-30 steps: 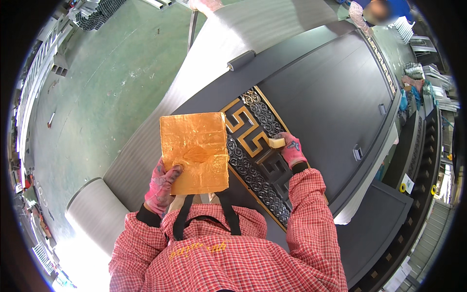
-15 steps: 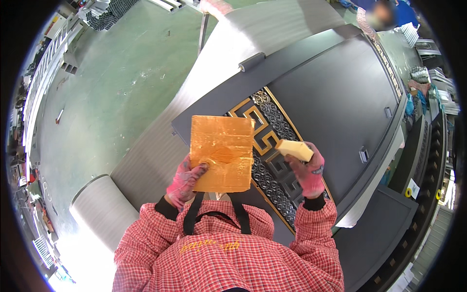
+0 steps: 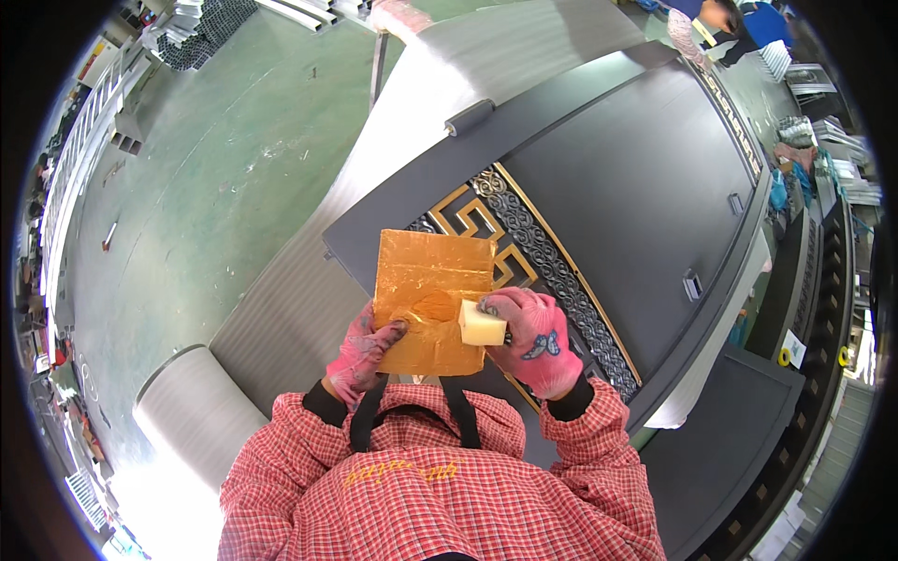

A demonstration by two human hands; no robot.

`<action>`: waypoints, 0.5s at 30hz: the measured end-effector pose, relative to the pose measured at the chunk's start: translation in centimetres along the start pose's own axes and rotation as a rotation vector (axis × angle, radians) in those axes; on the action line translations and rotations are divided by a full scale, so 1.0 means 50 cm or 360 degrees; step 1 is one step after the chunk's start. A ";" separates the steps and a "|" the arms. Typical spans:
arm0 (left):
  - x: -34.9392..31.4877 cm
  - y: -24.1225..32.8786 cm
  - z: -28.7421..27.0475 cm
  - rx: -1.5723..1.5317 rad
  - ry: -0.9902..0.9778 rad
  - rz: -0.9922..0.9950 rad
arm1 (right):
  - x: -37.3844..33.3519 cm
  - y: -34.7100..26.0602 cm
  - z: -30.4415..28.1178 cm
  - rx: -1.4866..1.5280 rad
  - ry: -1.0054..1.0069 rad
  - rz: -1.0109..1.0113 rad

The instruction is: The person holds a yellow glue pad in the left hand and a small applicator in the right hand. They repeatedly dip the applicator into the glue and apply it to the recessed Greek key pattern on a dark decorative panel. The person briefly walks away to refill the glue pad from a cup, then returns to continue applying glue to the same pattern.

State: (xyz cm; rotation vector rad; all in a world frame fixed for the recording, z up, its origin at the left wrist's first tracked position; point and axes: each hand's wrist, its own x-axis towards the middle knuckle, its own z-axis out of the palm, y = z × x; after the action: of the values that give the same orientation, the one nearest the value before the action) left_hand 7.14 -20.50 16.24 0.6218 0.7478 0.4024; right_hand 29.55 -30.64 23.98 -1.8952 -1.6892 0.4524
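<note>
A gold-coated rectangular board point(image 3: 432, 304) is held out in front of the person's chest, its creased, shiny face turned up toward the view, with a duller, rougher patch near the middle. The left hand point(image 3: 360, 353), in a stained pink glove, grips the board at its lower left, the thumb on the face and the other fingers mostly hidden. A pale yellow sponge block point(image 3: 482, 323) overlaps the board's right edge; whether it presses on the gold face cannot be told. The right hand point(image 3: 531, 344), in a pink glove with a butterfly mark on its back, is closed around the right end of that block. Beyond the board lies a large dark grey panel point(image 3: 627, 187), partly covered from sight by the board and the right hand. Across it run a gold angular fret pattern point(image 3: 482, 217), a dark scrollwork band point(image 3: 538, 243) and a thin gold strip point(image 3: 569, 271) beside the scrolls. Pale grey sheeting point(image 3: 271, 309) spreads under the panel, and a thick roll point(image 3: 201, 402) sits at the lower left. A green floor point(image 3: 215, 168) stretches beyond, with metal tubes point(image 3: 196, 42) stacked at the upper left. At the upper right, another person point(image 3: 767, 26) leans by the panel's far end.
</note>
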 end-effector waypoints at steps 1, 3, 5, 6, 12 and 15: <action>0.000 0.000 -0.003 -0.0011 -0.0006 0.0012 | -0.006 0.010 0.001 0.0044 0.0134 0.0043; -0.002 -0.003 -0.026 0.0072 -0.0018 0.0060 | -0.023 0.040 0.004 0.0140 0.0400 0.0118; -0.009 -0.002 -0.047 0.0086 0.0013 0.0084 | -0.058 0.069 0.015 0.0796 0.0656 0.0767; -0.012 0.004 -0.049 0.0061 0.0035 0.0089 | -0.068 0.102 0.026 0.0950 0.0793 0.0861; -0.020 0.022 -0.060 0.0076 0.0088 0.0138 | -0.167 0.322 0.172 0.0976 0.0992 0.1258; -0.018 0.029 -0.058 0.0088 0.0091 0.0127 | -0.169 0.350 0.207 0.0660 0.0974 0.1273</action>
State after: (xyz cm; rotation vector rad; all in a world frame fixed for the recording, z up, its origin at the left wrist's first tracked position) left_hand 4.24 -18.81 16.00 0.6960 0.7926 0.4756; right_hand 36.11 -38.03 4.28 -2.0290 -0.3765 0.4080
